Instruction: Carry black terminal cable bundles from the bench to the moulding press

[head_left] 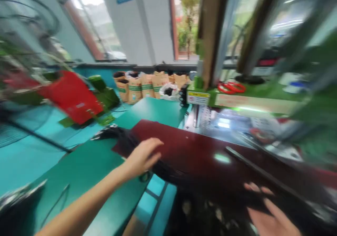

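A dark red board lies across the middle of the bench, its left edge overlapping a green mat that covers the nearer, lower table. Behind the board stands a machine with a green ledge; a yellow-and-white label is fixed to its front, and a pair of red-handled scissors rests on top. Further back, along the wall under the windows, a row of brown paper bags with green bands stands on the teal surface. A red object sits at the left, too blurred to make out. A bundle of black strands lies over the left corner of the board and trails down its near edge. The left hand reaches out flat, fingers loosely extended and barely curled, lying on this bundle at the board's corner; it presses rather than grips. The right hand is at the lower right, palm up and fingers spread open beneath more dark strands; motion blur hides whether it has hold of any.
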The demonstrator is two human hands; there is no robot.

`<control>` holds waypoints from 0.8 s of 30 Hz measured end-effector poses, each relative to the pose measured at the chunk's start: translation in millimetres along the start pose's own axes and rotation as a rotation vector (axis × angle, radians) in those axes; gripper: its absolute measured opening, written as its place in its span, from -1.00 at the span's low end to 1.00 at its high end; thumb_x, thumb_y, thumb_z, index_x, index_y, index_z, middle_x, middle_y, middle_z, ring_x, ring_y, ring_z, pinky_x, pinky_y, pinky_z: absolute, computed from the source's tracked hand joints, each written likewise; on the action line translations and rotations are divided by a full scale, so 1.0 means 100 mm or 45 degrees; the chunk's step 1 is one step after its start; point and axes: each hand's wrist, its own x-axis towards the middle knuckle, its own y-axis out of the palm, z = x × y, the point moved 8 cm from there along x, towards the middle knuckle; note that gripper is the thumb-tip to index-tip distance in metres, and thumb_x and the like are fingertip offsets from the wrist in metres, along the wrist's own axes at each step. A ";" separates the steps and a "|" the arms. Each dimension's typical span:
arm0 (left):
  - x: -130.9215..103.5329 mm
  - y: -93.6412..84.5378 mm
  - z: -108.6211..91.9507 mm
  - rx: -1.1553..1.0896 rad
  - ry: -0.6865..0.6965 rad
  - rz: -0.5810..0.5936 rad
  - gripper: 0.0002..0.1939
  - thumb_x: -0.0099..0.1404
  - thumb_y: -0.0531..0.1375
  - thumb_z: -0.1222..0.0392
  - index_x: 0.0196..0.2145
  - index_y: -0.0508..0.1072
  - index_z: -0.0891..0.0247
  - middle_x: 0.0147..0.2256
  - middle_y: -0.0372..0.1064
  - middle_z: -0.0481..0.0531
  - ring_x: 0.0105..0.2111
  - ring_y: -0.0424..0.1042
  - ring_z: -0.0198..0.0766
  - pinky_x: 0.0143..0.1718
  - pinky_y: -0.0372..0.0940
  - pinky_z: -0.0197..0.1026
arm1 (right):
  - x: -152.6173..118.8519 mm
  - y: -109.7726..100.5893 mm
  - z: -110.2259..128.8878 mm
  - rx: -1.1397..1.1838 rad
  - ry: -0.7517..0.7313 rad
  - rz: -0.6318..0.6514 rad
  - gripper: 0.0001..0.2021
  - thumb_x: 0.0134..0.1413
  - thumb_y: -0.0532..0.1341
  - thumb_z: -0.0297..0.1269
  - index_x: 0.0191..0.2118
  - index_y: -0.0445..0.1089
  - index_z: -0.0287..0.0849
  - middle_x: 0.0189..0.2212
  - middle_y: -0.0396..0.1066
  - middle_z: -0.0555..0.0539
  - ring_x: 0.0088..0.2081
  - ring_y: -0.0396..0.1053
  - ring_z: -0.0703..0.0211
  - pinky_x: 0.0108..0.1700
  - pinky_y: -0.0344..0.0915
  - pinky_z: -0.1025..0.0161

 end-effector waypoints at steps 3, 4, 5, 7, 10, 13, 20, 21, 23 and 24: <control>0.06 0.58 -1.22 0.012 0.395 0.192 -0.29 0.09 0.12 -0.19 0.13 0.09 0.12 0.11 0.12 0.14 0.06 0.14 -0.05 0.04 0.12 0.00 | -0.16 -0.15 -0.01 0.238 -0.008 -0.170 -0.76 -0.19 0.32 -0.31 -0.29 0.42 0.09 -0.28 0.47 0.04 -0.12 0.37 0.06 0.08 0.16 -0.07; 0.08 0.75 -1.52 0.064 0.472 0.175 -0.22 0.05 0.13 -0.23 0.15 0.07 0.15 0.12 0.10 0.17 0.05 0.14 0.01 0.03 0.11 0.06 | -0.19 -0.13 0.00 0.301 -0.015 -0.155 -0.76 -0.18 0.31 -0.33 -0.29 0.42 0.09 -0.30 0.47 0.05 -0.13 0.37 0.08 0.11 0.12 -0.07; 0.10 0.92 -1.73 0.130 0.507 0.151 -0.23 0.06 0.13 -0.22 0.15 0.07 0.16 0.11 0.12 0.18 0.03 0.17 0.04 0.00 0.13 0.10 | -0.21 -0.08 0.02 0.345 -0.031 -0.120 -0.76 -0.15 0.29 -0.34 -0.28 0.41 0.07 -0.29 0.47 0.05 -0.12 0.36 0.10 0.12 0.09 -0.07; 0.21 1.19 -1.99 0.264 0.521 0.116 -0.33 0.14 0.12 -0.12 0.15 0.09 0.18 0.06 0.19 0.19 -0.06 0.25 0.02 -0.09 0.20 0.07 | -0.25 0.00 0.09 0.388 -0.086 -0.037 -0.79 -0.11 0.27 -0.35 -0.27 0.40 0.05 -0.27 0.46 0.04 -0.09 0.34 0.11 0.14 0.05 -0.07; 0.41 1.40 -2.13 0.409 0.555 0.115 -0.45 0.19 0.10 -0.03 0.11 0.16 0.18 -0.09 0.31 0.17 -0.22 0.33 -0.08 -0.25 0.26 -0.04 | -0.28 0.01 0.23 0.378 -0.169 0.030 -0.79 -0.09 0.26 -0.34 -0.25 0.39 0.01 -0.20 0.43 0.02 -0.02 0.28 0.09 0.15 0.03 -0.06; 0.60 1.44 -2.22 0.437 0.607 0.112 -0.49 0.20 0.07 -0.07 0.06 0.22 0.19 -0.18 0.34 0.14 -0.26 0.33 -0.12 -0.29 0.26 -0.09 | -0.26 -0.18 0.33 0.376 -0.180 0.006 -0.78 -0.07 0.26 -0.32 -0.21 0.37 -0.04 -0.14 0.41 0.00 0.03 0.23 0.11 0.16 0.02 0.02; 0.77 1.53 -2.42 0.453 0.620 0.149 -0.44 0.20 -0.01 -0.18 0.03 0.26 0.23 -0.05 0.27 0.16 -0.11 0.23 -0.03 -0.18 0.21 -0.01 | -0.68 -0.60 0.45 -0.006 0.486 0.316 -0.72 0.05 0.14 -0.22 -0.11 0.29 -0.20 -0.32 0.47 -0.18 -0.34 0.46 0.05 -0.32 0.32 0.15; 0.76 1.54 -2.42 0.457 0.618 0.143 -0.43 0.20 -0.02 -0.18 0.04 0.25 0.24 -0.05 0.26 0.17 -0.10 0.22 -0.02 -0.17 0.21 0.00 | -0.78 -0.62 0.54 -0.191 0.512 0.393 -0.71 0.04 0.15 -0.24 -0.10 0.28 -0.21 -0.36 0.47 -0.16 -0.41 0.46 0.08 -0.39 0.31 0.20; 0.73 1.55 -2.41 0.452 0.609 0.136 -0.43 0.22 -0.04 -0.16 0.06 0.23 0.26 -0.05 0.27 0.18 -0.10 0.22 -0.02 -0.17 0.20 -0.01 | -0.84 -0.66 0.81 -0.616 0.400 0.443 -0.74 0.04 0.15 -0.22 -0.15 0.32 -0.21 -0.41 0.47 -0.13 -0.45 0.44 0.14 -0.42 0.29 0.25; 0.72 1.55 -2.40 0.446 0.601 0.131 -0.44 0.23 -0.04 -0.15 0.06 0.23 0.27 -0.06 0.27 0.18 -0.10 0.22 -0.03 -0.18 0.20 -0.02 | -0.79 -0.67 0.99 -0.836 0.264 0.402 -0.76 0.05 0.14 -0.20 -0.19 0.34 -0.20 -0.41 0.47 -0.11 -0.43 0.44 0.16 -0.38 0.30 0.24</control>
